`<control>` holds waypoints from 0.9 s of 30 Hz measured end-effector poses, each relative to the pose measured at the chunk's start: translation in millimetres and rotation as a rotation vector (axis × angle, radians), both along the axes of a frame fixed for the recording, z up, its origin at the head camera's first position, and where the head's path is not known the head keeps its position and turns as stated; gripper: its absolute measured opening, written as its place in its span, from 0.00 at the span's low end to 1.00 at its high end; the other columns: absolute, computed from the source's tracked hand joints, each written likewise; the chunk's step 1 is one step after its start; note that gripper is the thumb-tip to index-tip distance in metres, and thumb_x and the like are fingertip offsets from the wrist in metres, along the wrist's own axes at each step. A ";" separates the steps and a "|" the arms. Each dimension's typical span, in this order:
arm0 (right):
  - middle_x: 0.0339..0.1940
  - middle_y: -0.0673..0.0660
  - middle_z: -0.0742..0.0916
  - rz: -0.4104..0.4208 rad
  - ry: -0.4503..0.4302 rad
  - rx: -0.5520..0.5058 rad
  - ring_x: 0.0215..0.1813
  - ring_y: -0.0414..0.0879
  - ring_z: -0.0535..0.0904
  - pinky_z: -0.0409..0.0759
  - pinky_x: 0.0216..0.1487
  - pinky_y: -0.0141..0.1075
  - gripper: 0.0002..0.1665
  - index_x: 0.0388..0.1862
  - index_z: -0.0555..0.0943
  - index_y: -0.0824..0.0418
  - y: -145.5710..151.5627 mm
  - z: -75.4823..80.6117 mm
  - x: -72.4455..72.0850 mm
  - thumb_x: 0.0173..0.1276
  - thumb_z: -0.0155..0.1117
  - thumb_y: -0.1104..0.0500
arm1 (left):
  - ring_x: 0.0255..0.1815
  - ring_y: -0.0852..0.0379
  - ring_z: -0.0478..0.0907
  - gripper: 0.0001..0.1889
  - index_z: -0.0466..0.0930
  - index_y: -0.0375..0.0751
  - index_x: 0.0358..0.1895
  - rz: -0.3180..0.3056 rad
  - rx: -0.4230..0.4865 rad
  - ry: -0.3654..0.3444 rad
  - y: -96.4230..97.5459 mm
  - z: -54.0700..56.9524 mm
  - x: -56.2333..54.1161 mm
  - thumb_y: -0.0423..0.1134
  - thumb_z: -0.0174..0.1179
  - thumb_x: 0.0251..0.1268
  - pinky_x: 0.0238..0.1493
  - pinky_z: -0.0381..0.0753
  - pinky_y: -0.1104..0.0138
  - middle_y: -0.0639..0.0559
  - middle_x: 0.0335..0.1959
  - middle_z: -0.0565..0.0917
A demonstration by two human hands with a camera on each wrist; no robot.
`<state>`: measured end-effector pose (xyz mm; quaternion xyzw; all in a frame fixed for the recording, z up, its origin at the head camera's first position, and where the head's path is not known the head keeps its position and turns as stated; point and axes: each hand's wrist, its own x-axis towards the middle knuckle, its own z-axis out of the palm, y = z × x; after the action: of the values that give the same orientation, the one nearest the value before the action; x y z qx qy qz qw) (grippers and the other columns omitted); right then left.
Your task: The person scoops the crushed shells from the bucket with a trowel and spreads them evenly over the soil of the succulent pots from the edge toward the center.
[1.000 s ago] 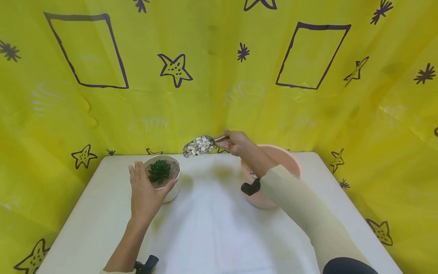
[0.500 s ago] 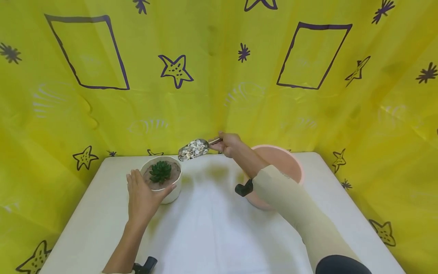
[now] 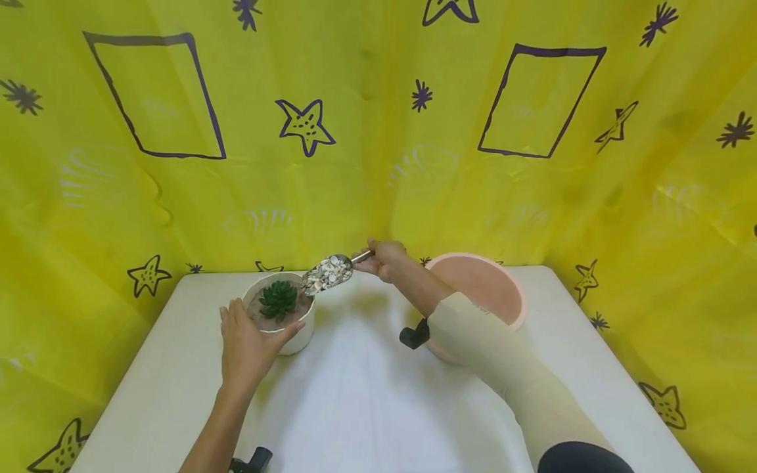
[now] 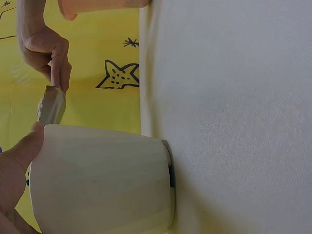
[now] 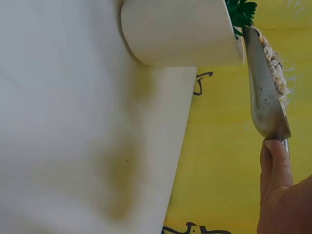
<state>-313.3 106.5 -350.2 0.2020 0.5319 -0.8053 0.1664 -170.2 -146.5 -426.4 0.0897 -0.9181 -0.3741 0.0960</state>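
A white plant pot [image 3: 300, 340] stands on the left of the table, holding a green succulent [image 3: 278, 300] in greyish-brown fill. My left hand [image 3: 250, 345] holds the pot's near left side, thumb along the front rim and extended fingers at the left. With my right hand [image 3: 387, 261] I grip the handle of a metal scoop [image 5: 265, 97]. Small pale pebbles or shell bits [image 3: 328, 272] fill the scoop. Its front lip reaches over the pot's right rim, close to the succulent, and the scoop tips slightly down toward it.
A pink round tub [image 3: 514, 289] stands on the right, partly hidden by my right forearm; little of its inside shows. The white tabletop [image 3: 361, 394] runs back to a yellow curtain [image 3: 367, 184] with drawn stars.
My right hand has brought the loaded scoop left and slightly lower, from beside the pot to over its right rim. My left hand has stayed at the pot.
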 end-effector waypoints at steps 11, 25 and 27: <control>0.56 0.73 0.86 -0.020 0.026 0.054 0.57 0.63 0.86 0.88 0.46 0.44 0.20 0.60 0.77 0.74 -1.9 0.6 1.7 0.85 0.55 0.56 | 0.84 0.27 0.35 0.71 0.39 0.22 0.82 0.004 0.014 0.015 2.4 -1.6 0.4 0.61 0.79 0.53 0.76 0.50 0.32 0.22 0.82 0.46; 0.58 0.75 0.86 -0.013 0.080 0.098 0.57 0.64 0.85 0.89 0.44 0.41 0.20 0.52 0.79 0.76 -6.0 6.1 5.9 0.85 0.55 0.56 | 0.83 0.25 0.37 0.70 0.38 0.23 0.82 0.004 0.015 0.012 1.5 -3.9 0.0 0.60 0.79 0.55 0.74 0.53 0.31 0.21 0.82 0.45; 0.59 0.75 0.85 -0.013 0.091 0.101 0.58 0.64 0.85 0.89 0.44 0.41 0.20 0.50 0.79 0.75 -6.2 6.6 6.7 0.85 0.55 0.56 | 0.83 0.25 0.37 0.70 0.39 0.23 0.82 0.001 0.018 0.016 1.1 -4.6 -0.4 0.60 0.79 0.55 0.74 0.53 0.31 0.21 0.82 0.45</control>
<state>-306.6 100.3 -343.6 0.1765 0.5776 -0.7869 0.1265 -170.6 -145.4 -431.1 0.0881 -0.9138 -0.3830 0.1028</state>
